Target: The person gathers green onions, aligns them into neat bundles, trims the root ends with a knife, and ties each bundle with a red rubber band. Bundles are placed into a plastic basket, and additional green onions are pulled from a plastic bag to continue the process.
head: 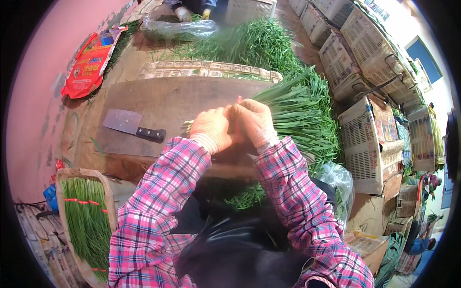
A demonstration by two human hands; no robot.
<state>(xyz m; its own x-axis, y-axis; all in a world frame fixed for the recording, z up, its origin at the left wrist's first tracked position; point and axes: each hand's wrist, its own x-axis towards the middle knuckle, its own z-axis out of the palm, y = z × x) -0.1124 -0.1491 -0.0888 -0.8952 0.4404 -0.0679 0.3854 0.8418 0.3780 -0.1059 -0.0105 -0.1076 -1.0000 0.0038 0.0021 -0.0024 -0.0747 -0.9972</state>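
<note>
My left hand (212, 129) and my right hand (255, 120), both in orange gloves, meet around a bunch of Chinese chives (288, 104). Pale stem ends poke out left of my left hand, and the green leaves fan out to the right. Between my hands runs a red tie band (238, 124), pinched by the fingers of my right hand; its ends are mostly hidden. Under the bunch is a brown board (173, 93). A cleaver (135, 125) with a black handle lies flat on it, left of my hands.
Loose chives (259, 43) are heaped behind the board and to its right. A crate (111, 208) at lower left holds banded bunches. Plastic crates (360, 144) stand along the right. A red printed bag (93, 64) lies at the left wall. Across from me, another person's gloved hands (183, 14) are at a clear plastic bag (176, 28).
</note>
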